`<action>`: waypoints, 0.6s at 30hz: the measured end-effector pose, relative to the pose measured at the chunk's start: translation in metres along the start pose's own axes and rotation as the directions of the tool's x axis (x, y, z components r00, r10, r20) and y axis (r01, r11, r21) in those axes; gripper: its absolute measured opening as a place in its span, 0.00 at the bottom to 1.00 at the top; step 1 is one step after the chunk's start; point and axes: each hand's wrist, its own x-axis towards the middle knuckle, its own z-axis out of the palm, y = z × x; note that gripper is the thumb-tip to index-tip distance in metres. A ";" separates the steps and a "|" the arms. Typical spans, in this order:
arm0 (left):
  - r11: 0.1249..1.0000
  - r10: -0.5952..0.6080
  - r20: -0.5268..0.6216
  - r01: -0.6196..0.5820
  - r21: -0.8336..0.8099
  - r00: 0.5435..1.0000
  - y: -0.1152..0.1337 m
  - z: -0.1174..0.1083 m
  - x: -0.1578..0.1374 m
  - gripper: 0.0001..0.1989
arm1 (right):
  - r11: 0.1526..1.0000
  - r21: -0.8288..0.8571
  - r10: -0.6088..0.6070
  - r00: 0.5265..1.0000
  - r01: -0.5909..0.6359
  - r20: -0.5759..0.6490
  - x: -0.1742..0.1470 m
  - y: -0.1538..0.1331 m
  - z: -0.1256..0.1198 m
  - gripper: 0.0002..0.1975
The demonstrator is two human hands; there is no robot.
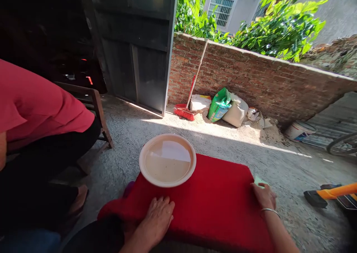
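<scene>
A red cloth cover (217, 197) lies over a low table in front of me. On its far left corner stands a round cream basin (143, 171) holding shallow, cloudy water (164, 164). My left hand (160, 214) rests palm down on the red cover just below the basin, fingers stretched out and nothing in them. At the table's right edge, my right hand (264, 196), with a silver bangle (271, 210) on the wrist, has its fingers closed around a thin pale green piece (260, 181). It could be a cloth or a sponge; most of it is hidden by the fingers.
A person in a red top (47, 104) sits close on my left, beside a wooden chair (99, 115). Beyond are a dark metal door (150, 59), a red broom (184, 113), sacks (235, 110) and a brick wall (251, 74). An orange-handled object (337, 190) stands at right.
</scene>
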 end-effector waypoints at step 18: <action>0.959 0.059 -0.694 -0.233 -0.160 0.718 0.013 -0.062 0.020 0.12 | 0.791 0.331 -0.612 0.681 0.515 0.402 -0.197 -0.112 0.049 0.15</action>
